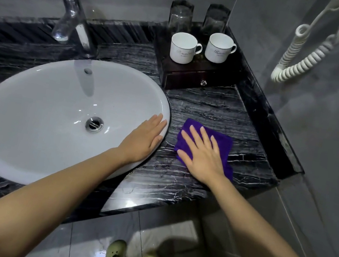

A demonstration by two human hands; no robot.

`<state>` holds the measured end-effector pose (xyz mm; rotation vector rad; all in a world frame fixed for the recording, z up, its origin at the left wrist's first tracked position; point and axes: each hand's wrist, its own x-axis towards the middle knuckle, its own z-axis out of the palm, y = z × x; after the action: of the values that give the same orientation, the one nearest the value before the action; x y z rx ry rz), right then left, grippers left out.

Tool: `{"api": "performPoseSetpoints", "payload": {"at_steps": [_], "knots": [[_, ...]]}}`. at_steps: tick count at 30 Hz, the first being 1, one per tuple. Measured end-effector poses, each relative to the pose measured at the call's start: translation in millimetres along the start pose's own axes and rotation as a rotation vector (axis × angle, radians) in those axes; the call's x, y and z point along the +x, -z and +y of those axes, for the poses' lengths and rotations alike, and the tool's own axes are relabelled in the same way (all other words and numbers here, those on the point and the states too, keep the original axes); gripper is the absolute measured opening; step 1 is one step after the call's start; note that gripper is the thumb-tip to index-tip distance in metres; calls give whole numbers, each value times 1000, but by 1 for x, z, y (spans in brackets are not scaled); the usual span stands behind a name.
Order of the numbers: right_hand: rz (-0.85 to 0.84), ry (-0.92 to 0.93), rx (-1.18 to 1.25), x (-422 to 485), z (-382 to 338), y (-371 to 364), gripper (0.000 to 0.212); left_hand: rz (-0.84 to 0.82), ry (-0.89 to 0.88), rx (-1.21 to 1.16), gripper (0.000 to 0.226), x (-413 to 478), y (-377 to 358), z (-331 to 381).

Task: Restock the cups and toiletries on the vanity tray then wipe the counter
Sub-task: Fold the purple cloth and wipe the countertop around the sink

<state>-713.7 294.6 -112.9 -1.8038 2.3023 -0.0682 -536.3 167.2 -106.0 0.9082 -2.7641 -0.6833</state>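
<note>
Pressure must be even: my right hand (pixel 202 154), fingers spread flat, presses the cloth (pixel 221 140) on the counter (pixel 212 108); left hand (pixel 143 137) lies flat on the sink (pixel 29 127).

I count two white cups (pixel 183 48) (pixel 219 48), two glass tumblers (pixel 180 15) (pixel 216 18), one purple cloth (pixel 224 142), one drawer tray (pixel 185 79), one sink (pixel 22 171), one tap (pixel 68 15).

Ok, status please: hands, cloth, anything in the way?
Right hand flat on purple cloth, pressing it on counter. Left hand open, resting on sink rim. Tray with two cups stands behind, apart from cloth.
</note>
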Motion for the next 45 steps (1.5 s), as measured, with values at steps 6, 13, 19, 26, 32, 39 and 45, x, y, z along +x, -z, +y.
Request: {"api": "performPoseSetpoints", "payload": {"at_steps": [6, 13, 19, 26, 32, 39, 45], "knots": [[-78, 43, 55, -11, 2, 3, 58, 26, 20, 15, 50, 0, -3, 6], [-3, 176, -60, -58, 46, 2, 60, 83, 29, 27, 49, -3, -10, 8], [-20, 26, -81, -3, 87, 14, 65, 109, 17, 54, 49, -2, -12, 8], [18, -116, -11, 56, 73, 14, 65, 120, 16, 36, 49, -2, -10, 13], [30, -151, 21, 56, 42, 9, 61, 127, 16, 34, 48, -1, -9, 13], [10, -41, 27, 32, -3, -2, 59, 108, 15, 35, 48, 0, -9, 11], [-14, 60, 29, -1, -39, -9, 60, 88, 96, 59, 53, -10, -5, 9]]}}
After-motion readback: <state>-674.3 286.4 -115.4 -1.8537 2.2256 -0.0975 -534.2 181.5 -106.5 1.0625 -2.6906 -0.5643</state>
